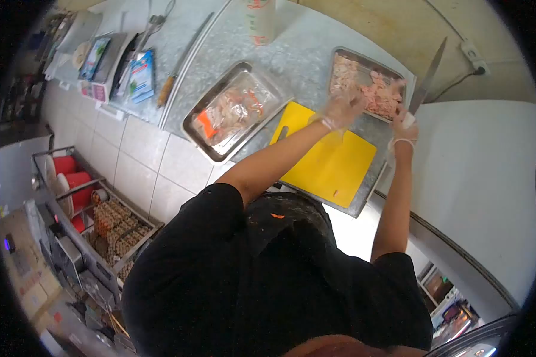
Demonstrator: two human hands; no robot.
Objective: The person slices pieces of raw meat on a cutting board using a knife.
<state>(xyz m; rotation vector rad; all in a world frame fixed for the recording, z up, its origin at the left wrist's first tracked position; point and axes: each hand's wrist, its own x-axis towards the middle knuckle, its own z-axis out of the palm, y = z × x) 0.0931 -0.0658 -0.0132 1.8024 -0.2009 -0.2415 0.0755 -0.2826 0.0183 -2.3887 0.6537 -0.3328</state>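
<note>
My right hand, in a clear glove, is closed around the white handle of a long knife whose blade points up and away. My left hand, also gloved, is at the near edge of a metal tray that holds chopped pink meat. Its fingers are blurred, so their grip is unclear. Below my left forearm lies a yellow cutting board with a small scrap near its close edge. A second metal tray to the left holds a clear plastic bag with orange parts.
A plastic container with red writing stands at the back. Another long knife with a wooden handle lies left, near a blue packet and a scale. A white surface borders the right. Egg trays sit low left.
</note>
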